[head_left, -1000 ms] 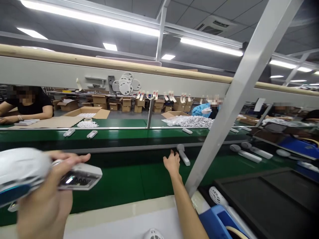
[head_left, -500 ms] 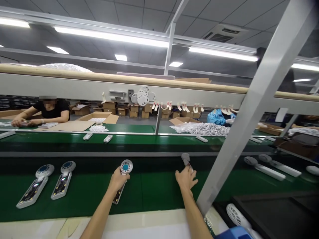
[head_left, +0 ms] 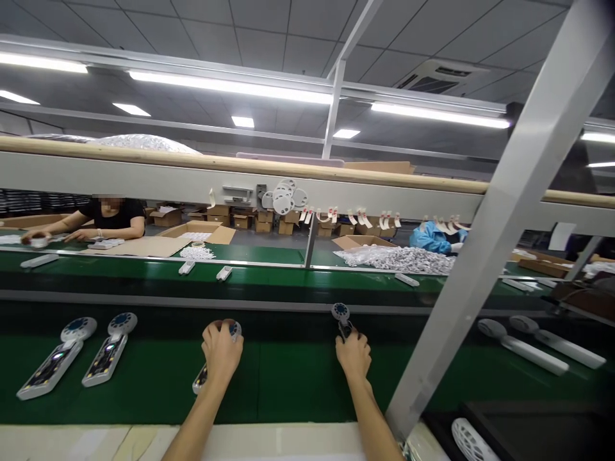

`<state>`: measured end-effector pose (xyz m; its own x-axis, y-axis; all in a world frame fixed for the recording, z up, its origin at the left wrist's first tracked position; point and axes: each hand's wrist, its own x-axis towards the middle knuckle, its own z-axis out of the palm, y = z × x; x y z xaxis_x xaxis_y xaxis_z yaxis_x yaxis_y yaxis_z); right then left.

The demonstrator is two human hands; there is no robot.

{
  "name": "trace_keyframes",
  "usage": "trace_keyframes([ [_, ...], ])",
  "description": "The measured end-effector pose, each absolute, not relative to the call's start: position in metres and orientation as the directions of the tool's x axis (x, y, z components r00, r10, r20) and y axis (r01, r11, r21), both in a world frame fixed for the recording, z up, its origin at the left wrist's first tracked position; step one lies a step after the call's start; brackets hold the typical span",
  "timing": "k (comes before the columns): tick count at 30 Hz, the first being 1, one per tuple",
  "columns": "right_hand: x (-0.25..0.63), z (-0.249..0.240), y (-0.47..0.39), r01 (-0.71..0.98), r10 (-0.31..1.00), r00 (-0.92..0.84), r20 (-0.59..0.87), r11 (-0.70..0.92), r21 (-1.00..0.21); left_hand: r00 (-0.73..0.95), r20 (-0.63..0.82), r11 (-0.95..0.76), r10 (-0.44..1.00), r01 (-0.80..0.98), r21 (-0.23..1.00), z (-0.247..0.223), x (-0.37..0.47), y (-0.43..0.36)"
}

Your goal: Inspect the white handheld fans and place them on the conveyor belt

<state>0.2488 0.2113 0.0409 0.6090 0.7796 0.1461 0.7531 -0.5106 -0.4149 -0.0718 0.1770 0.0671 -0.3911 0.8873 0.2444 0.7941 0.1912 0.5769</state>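
Note:
My left hand [head_left: 221, 352] is closed over the upper part of a handheld fan with an opened handle [head_left: 200, 379]. Its round head shows only partly beside my fingers, and the handle's lower end sticks out at the lower left. Farther right, my right hand [head_left: 354, 352] grips a second handheld fan [head_left: 341, 312] by its handle; the blue-centred round head points away from me. My palm hides most of that handle. On the left of the green belt [head_left: 158, 390] lie two similar fans, an outer one [head_left: 50, 368] and an inner one [head_left: 106, 358], with circuit boards exposed and small lights glowing.
A slanted grey post [head_left: 461, 275] rises close to my right arm. Beyond it lie white closed fans [head_left: 531, 349] and a black tray [head_left: 542, 429]. A second belt carries white shells [head_left: 224, 273]. Across it work one person in black [head_left: 122, 221] and another in blue [head_left: 427, 238].
My right hand's spread fingers have closed around its fan, whose blue-centred face now shows. My left hand has rolled over its fan and shifted slightly left, covering more of the head.

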Motion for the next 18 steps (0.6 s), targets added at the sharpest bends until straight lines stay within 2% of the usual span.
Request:
trace_keyframes([
  [8,0.249,0.046,0.225,0.733,0.845,0.529,-0.080,-0.503,-0.457,-0.379,0.211,0.190,0.901,0.782,0.594,0.065,-0.075,0.181],
  [14,0.234,0.058,0.221,0.811,0.923,0.374,-0.088,-0.372,-0.451,-0.365,0.192,0.189,0.911,0.784,0.591,0.063,-0.076,0.182],
  [18,0.238,0.074,0.217,0.836,0.936,0.314,-0.160,-0.352,-0.421,-0.362,0.182,0.195,0.914,0.786,0.586,0.063,-0.079,0.184],
])
